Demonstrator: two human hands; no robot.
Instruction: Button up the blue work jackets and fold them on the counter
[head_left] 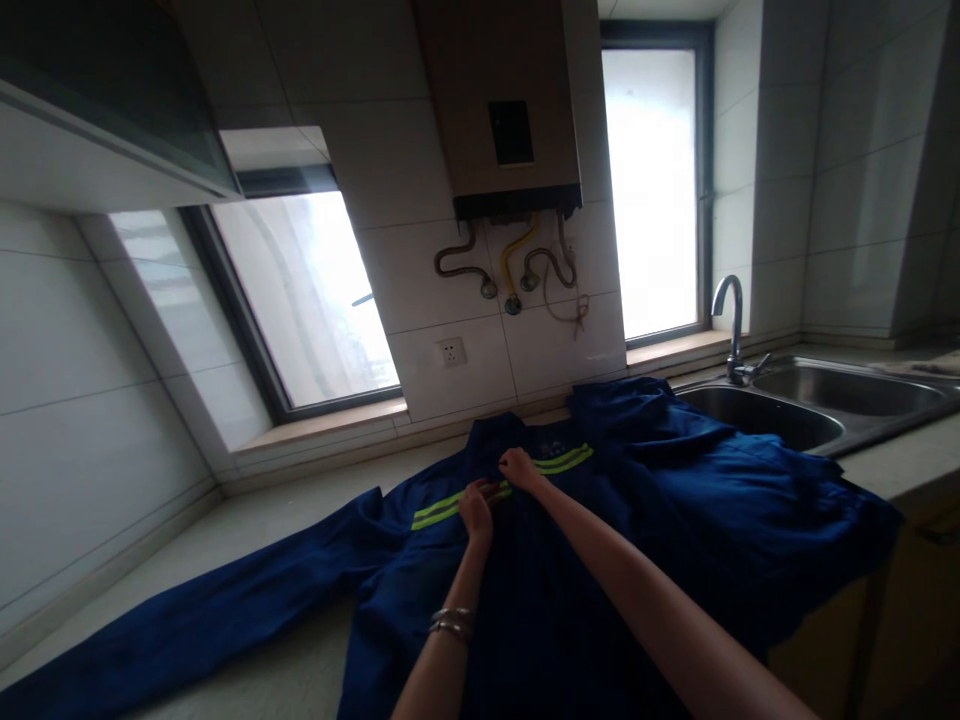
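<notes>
A dark blue work jacket (420, 590) with yellow-green stripes across the chest lies spread on the countertop, its collar toward the wall. One long sleeve stretches out to the left. My left hand (478, 508), with metal bangles on its wrist, grips the front of the jacket near the stripe, fingers pointing right. Just above and to the right, my right hand (519, 466) is closed in a pinch at the front opening below the collar. What lies between the fingertips is too small and dark to make out.
More bunched blue cloth (697, 470) lies to the right, reaching the steel sink (847, 440) and hanging over the counter edge. A faucet (735, 330) stands behind the sink. A water heater (502, 110) with pipes hangs on the tiled wall, above a socket (451, 351). The countertop (300, 655) shows at left.
</notes>
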